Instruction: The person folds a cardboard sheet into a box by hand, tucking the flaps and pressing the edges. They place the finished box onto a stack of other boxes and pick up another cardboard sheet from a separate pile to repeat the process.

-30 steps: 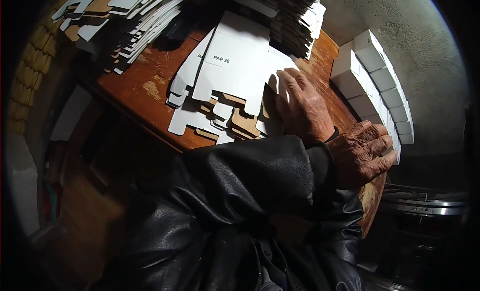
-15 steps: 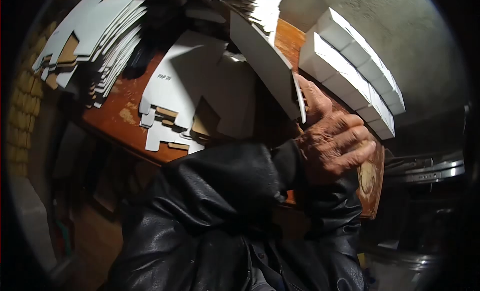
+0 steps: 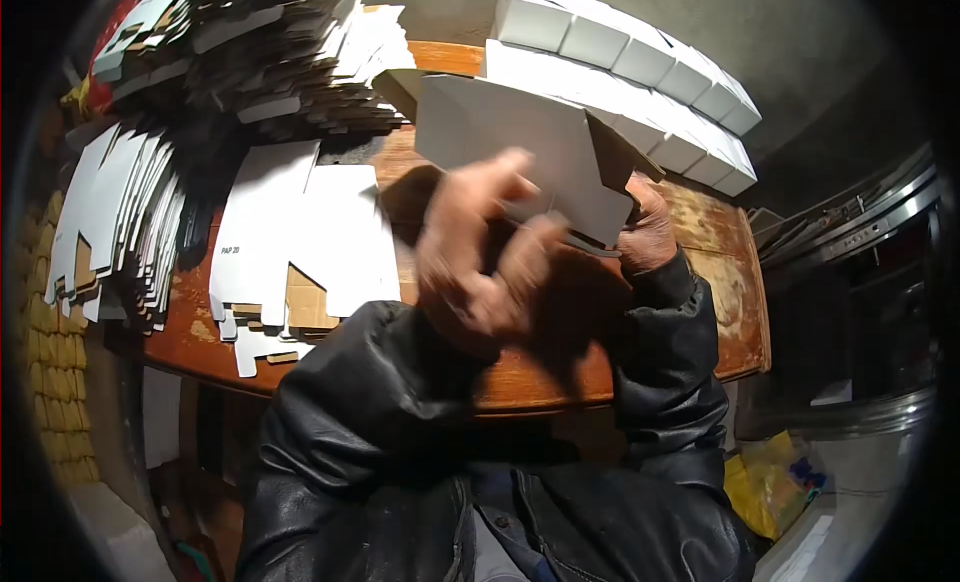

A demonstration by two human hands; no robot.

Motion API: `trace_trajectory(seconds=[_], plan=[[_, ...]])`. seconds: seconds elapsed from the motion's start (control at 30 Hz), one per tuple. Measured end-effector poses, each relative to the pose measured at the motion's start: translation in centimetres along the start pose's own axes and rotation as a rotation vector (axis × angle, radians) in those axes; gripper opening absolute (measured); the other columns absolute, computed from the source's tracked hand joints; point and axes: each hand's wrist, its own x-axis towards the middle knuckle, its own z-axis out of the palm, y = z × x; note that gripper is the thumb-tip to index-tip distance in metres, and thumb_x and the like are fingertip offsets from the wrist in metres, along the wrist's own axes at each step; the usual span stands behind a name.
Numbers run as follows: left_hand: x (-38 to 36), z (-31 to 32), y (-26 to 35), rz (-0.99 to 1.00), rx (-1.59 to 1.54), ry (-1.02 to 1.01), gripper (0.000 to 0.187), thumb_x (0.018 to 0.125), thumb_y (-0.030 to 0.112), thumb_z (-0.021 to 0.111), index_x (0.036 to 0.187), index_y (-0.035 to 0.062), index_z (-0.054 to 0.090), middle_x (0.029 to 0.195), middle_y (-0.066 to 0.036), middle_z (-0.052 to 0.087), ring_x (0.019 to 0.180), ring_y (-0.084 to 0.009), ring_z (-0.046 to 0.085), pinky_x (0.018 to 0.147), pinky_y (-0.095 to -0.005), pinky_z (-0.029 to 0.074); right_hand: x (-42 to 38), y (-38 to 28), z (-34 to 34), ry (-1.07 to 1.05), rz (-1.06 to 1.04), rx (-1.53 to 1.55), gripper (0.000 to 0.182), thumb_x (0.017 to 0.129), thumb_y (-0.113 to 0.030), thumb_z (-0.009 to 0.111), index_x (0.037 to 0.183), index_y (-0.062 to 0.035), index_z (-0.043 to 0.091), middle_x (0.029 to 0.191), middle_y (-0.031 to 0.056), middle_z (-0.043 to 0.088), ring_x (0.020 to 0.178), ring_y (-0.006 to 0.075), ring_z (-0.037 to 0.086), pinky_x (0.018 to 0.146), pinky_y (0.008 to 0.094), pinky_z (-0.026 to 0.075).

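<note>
A white cardboard box (image 3: 500,127), partly folded up with brown inner flaps at both ends, is held above the table in front of me. My right hand (image 3: 648,227) grips its right lower end, thumb up along the edge. Smeared by motion, my left hand (image 3: 475,257) is at the box's near side, with thumb and fingers apart and its fingertips overlapping the white panel. To the left lie flat white box blanks (image 3: 255,212) printed "PAP 20", their brown undersides showing at the cut-outs.
Two rows of white folded boxes (image 3: 610,102) stand along the table's back right. Tall piles of blanks (image 3: 290,57) fill the back left, with another stack (image 3: 110,217) at the far left. The wooden table's (image 3: 535,387) front edge runs close to my body.
My left hand has moved left, away from my right hand, which it crossed before. The cardboard has turned and its broad white panel now faces me. The view has shifted too.
</note>
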Motion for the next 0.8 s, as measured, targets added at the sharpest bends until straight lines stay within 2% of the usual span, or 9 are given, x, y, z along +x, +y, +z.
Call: trace_trajectory(seconds=[0.07,0.23,0.33,0.47,0.5,0.6,0.63,0.73,0.8], plan=[[0.8,-0.1,-0.4,-0.241,-0.02,0.109,0.063,0.096,0.034,0.062,0.142,-0.0029,0.038,0.116,-0.015,0.056,0.104,-0.0206,0.056,0.097,-0.0337,0.043,-0.4,-0.2,0.2,0.016,0.013,0.04,0.034,0.075,0.005,0.077,0.108,-0.0037,0.07,0.107,0.0074,0.069,0.097,0.0147,0.064,0.085,0.0284,0.05],[1.6,0.1,-4.4,-0.326,0.21,0.249,0.106,0.087,0.064,0.063,0.15,-0.0069,0.016,0.124,-0.022,0.05,0.109,-0.027,0.054,0.103,-0.0353,0.04,-0.8,0.1,0.7,-0.133,-0.16,-0.04,0.051,0.081,0.005,0.065,0.131,-0.0012,0.057,0.122,0.0161,0.063,0.109,0.0265,0.065,0.091,0.0324,0.051],[2.7,-1.3,-4.7,-0.405,0.017,0.271,0.121,0.078,0.07,0.068,0.15,-0.0102,0.014,0.143,-0.031,0.033,0.132,-0.0355,0.04,0.111,-0.0425,0.034,-0.8,-1.0,1.4,-0.101,-0.218,0.026,0.053,0.079,0.006,0.067,0.131,-0.0027,0.057,0.116,0.0161,0.064,0.105,0.028,0.065,0.088,0.0318,0.052],[3.3,-1.8,-5.5,-0.334,-0.075,0.251,0.102,0.082,0.066,0.068,0.14,-0.0121,0.035,0.126,-0.025,0.054,0.115,-0.031,0.054,0.101,-0.0369,0.043,-1.2,-2.7,1.4,-0.111,-0.239,-0.117,0.052,0.078,0.005,0.069,0.129,-0.0032,0.057,0.109,0.0159,0.064,0.095,0.0285,0.065,0.081,0.0328,0.054],[3.2,-1.9,-5.7,-0.307,-0.053,0.277,0.079,0.088,0.055,0.069,0.129,-0.0102,0.048,0.117,-0.02,0.061,0.107,-0.0257,0.059,0.093,-0.0357,0.048,-1.2,-1.7,2.0,-0.042,-0.262,-0.097,0.046,0.078,0.005,0.068,0.123,-0.0017,0.061,0.103,0.016,0.065,0.092,0.0278,0.066,0.079,0.0328,0.054],[3.5,-1.8,-4.9,-0.472,-0.454,0.255,0.047,0.096,0.044,0.063,0.112,0.0004,0.055,0.098,-0.008,0.062,0.092,-0.0165,0.061,0.08,-0.0302,0.052,-1.2,-0.3,2.2,0.056,-0.146,0.116,0.035,0.081,0.004,0.067,0.116,-0.0003,0.066,0.1,0.0149,0.067,0.09,0.0254,0.066,0.078,0.0312,0.054],[3.7,-2.0,-4.7,-0.612,-0.583,0.309,0.033,0.094,0.032,0.069,0.105,0.0037,0.057,0.096,-0.007,0.064,0.093,-0.0186,0.062,0.081,-0.0347,0.054,-1.2,-0.1,2.3,0.093,-0.084,0.219,0.031,0.083,0.004,0.067,0.113,0.0,0.067,0.099,0.0143,0.068,0.089,0.0243,0.067,0.078,0.0307,0.054],[3.9,-2.0,-5.3,-0.676,-0.684,0.355,0.035,0.09,0.028,0.074,0.108,0.0041,0.057,0.103,-0.01,0.063,0.098,-0.021,0.062,0.084,-0.0399,0.054,-1.1,0.4,1.9,0.156,-0.158,0.277,0.024,0.088,0.001,0.066,0.112,0.0,0.069,0.1,0.0129,0.07,0.089,0.0224,0.067,0.078,0.0302,0.054],[3.9,-2.2,-5.3,-0.712,-0.773,0.358,0.041,0.087,0.021,0.076,0.116,0.0014,0.055,0.11,-0.012,0.062,0.101,-0.0227,0.062,0.088,-0.0409,0.054,-0.8,0.9,1.6,0.176,-0.243,0.058,0.024,0.088,-0.002,0.068,0.112,-0.0009,0.07,0.098,0.0129,0.07,0.089,0.0219,0.067,0.077,0.0305,0.054]])
